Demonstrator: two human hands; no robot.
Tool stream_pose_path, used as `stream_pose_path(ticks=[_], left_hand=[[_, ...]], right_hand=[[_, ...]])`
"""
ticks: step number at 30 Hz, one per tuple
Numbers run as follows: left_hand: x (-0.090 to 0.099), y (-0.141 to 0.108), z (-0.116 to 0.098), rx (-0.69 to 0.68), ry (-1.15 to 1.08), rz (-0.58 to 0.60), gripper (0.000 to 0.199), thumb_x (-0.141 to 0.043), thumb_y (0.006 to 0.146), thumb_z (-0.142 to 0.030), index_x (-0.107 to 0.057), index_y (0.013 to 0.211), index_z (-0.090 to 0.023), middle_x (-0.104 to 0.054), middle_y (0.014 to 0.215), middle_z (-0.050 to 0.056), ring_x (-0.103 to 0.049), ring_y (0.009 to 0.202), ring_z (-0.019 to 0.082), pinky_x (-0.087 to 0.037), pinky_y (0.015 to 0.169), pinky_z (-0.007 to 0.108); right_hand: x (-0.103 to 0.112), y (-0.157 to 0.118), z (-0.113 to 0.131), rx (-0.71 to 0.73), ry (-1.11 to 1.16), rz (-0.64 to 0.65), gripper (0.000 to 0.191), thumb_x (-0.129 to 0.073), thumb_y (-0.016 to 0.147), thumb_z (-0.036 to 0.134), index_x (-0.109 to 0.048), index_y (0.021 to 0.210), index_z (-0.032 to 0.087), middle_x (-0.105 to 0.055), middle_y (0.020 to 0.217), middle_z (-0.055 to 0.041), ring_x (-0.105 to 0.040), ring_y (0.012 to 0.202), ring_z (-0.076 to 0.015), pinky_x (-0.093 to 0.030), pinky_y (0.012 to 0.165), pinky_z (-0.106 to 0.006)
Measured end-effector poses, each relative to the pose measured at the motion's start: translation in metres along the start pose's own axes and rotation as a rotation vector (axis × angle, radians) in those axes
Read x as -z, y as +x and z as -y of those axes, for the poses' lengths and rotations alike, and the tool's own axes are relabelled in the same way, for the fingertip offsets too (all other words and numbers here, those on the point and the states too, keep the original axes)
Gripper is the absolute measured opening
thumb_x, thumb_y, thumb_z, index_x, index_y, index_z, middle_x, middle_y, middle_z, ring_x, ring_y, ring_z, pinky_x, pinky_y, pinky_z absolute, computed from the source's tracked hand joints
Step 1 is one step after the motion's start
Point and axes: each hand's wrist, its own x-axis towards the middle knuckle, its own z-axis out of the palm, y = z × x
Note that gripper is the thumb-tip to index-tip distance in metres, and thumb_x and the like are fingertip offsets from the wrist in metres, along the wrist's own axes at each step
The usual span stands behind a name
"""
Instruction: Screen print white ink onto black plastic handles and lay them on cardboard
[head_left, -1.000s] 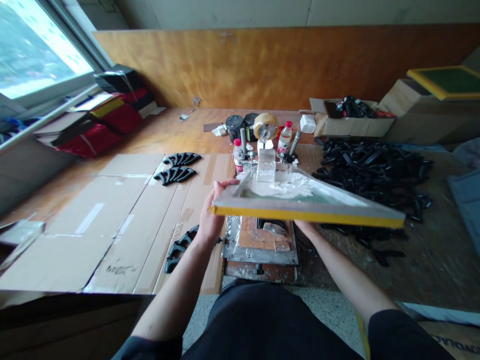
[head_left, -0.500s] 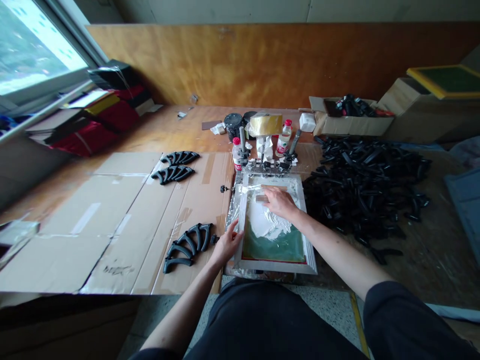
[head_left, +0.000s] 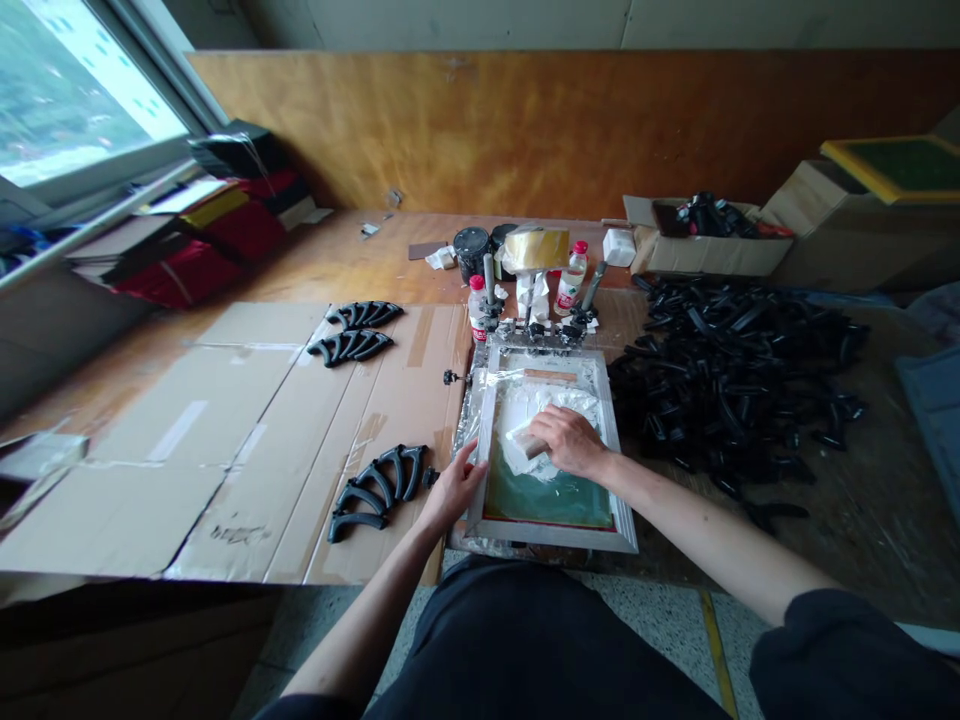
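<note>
In the head view a silk-screen frame [head_left: 625,520] with silvery metal sides lies flat, its green mesh [head_left: 544,503] partly covered in white ink [head_left: 574,402]. My right hand [head_left: 571,440] is closed round a small squeegee [head_left: 534,442], whose lower edge sits in the ink at the middle of the mesh. At the frame's left side, my left hand [head_left: 454,490] grips the edge, thumb towards the metal; some of its fingertips are hidden. Curved black plastic pieces [head_left: 360,519] lie on cardboard [head_left: 277,480] to the left of that hand.
Behind the frame stand a metal clamp [head_left: 532,335], capped bottles [head_left: 572,280] and dark tubs [head_left: 471,252]. A big heap of black parts [head_left: 727,370] lies on the right, below an open carton [head_left: 712,252]. More black pieces [head_left: 352,346] lie at the cardboard's far side.
My right hand has drawn the squeegee from the far part of the mesh towards me, spreading the white ink. My left hand has stayed at the frame's edge.
</note>
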Motion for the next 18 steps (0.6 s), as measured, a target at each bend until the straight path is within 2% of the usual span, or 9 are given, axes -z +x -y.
stream_pose_path(ticks=[3, 6, 9, 10, 12, 14, 16, 18], left_hand=[[0.0, -0.002, -0.001, -0.004, -0.049, -0.009, 0.064, -0.046, 0.086, -0.056, -0.044, 0.14, -0.022, -0.066, 0.078, 0.0, -0.058, 0.065, 0.015, -0.043, 0.057, 0.023], [0.0, -0.003, -0.002, 0.008, -0.061, -0.013, 0.065, -0.046, 0.085, -0.057, -0.044, 0.14, -0.023, -0.064, 0.077, 0.0, -0.056, 0.061, 0.014, -0.041, 0.054, 0.022], [0.004, -0.004, -0.008, 0.02, -0.102, 0.013, 0.067, -0.049, 0.084, -0.057, -0.044, 0.14, -0.021, -0.063, 0.074, -0.001, -0.052, 0.056, 0.012, -0.038, 0.05, 0.021], [0.007, -0.006, -0.011, 0.019, -0.125, 0.027, 0.069, -0.05, 0.083, -0.058, -0.043, 0.141, -0.022, -0.062, 0.072, -0.002, -0.051, 0.054, 0.012, -0.037, 0.048, 0.021], [0.015, -0.011, -0.022, 0.01, -0.187, 0.057, 0.072, -0.053, 0.082, -0.058, -0.038, 0.144, -0.023, -0.059, 0.067, -0.004, -0.047, 0.05, 0.01, -0.034, 0.045, 0.02], [0.026, -0.017, -0.039, -0.005, -0.275, 0.063, 0.072, -0.055, 0.082, -0.058, -0.038, 0.144, -0.025, -0.057, 0.065, -0.005, -0.044, 0.048, 0.009, -0.032, 0.044, 0.019], [0.038, -0.024, -0.062, -0.027, -0.381, 0.042, 0.063, -0.054, 0.083, -0.059, -0.049, 0.135, -0.025, -0.056, 0.065, -0.004, -0.045, 0.048, 0.009, -0.032, 0.044, 0.019], [0.048, -0.026, -0.087, -0.069, -0.48, -0.017, 0.051, -0.049, 0.085, -0.061, -0.061, 0.118, -0.023, -0.058, 0.068, -0.003, -0.047, 0.05, 0.009, -0.035, 0.045, 0.019]], right_hand=[[-0.01, -0.018, 0.008, 0.083, 0.029, -0.022, 0.025, -0.052, 0.077, 0.001, -0.064, 0.093, 0.015, -0.065, 0.09, -0.0073, -0.055, 0.087, -0.02, -0.04, 0.075, -0.031], [-0.003, -0.026, 0.005, 0.105, 0.102, 0.009, 0.022, -0.056, 0.077, 0.005, -0.066, 0.092, 0.018, -0.066, 0.087, -0.0043, -0.058, 0.084, -0.0183, -0.043, 0.074, -0.03], [0.011, 0.001, -0.005, -0.046, 0.119, -0.051, 0.012, -0.062, 0.083, 0.017, -0.067, 0.093, 0.022, -0.068, 0.086, -0.001, -0.061, 0.081, -0.0175, -0.045, 0.072, -0.028], [0.017, 0.016, -0.009, -0.118, 0.115, -0.092, 0.016, -0.064, 0.084, 0.021, -0.067, 0.1, 0.024, -0.069, 0.091, -0.0006, -0.062, 0.083, -0.0176, -0.046, 0.072, -0.028], [0.03, 0.046, -0.019, -0.247, 0.097, -0.147, 0.036, -0.068, 0.083, 0.027, -0.062, 0.119, 0.028, -0.07, 0.104, -0.0006, -0.063, 0.087, -0.0181, -0.048, 0.072, -0.028], [0.047, 0.063, -0.035, -0.335, 0.083, -0.17, 0.051, -0.07, 0.082, 0.031, -0.055, 0.131, 0.031, -0.07, 0.108, -0.0014, -0.064, 0.085, -0.0179, -0.048, 0.071, -0.029], [0.068, 0.06, -0.06, -0.408, 0.098, -0.244, 0.05, -0.068, 0.084, 0.035, -0.055, 0.132, 0.031, -0.071, 0.099, -0.002, -0.063, 0.078, -0.0166, -0.047, 0.07, -0.029], [0.084, 0.039, -0.09, -0.514, 0.159, -0.402, 0.04, -0.061, 0.088, 0.036, -0.059, 0.126, 0.027, -0.07, 0.089, -0.0023, -0.061, 0.072, -0.015, -0.046, 0.07, -0.029]])
